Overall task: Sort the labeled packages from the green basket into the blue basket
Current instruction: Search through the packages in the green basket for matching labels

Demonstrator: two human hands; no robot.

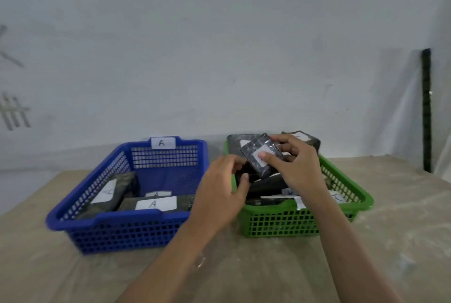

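Observation:
A green basket [280, 224] on the right holds several dark wrapped packages with white labels. My right hand [296, 168] holds one small dark package [256, 156] tilted up above that basket, thumb on its white label. My left hand [219, 190] reaches into the green basket's left side, its fingers curled around another dark package [266, 184] lying there. The blue basket [80, 217] on the left carries an "A" tag on its far rim and holds three packages labeled "A" [156, 203].
Both baskets sit side by side on a beige table [244, 266] against a pale wall. A dark vertical strip [426, 110] stands at the far right by the wall. Bare table lies in front of the baskets.

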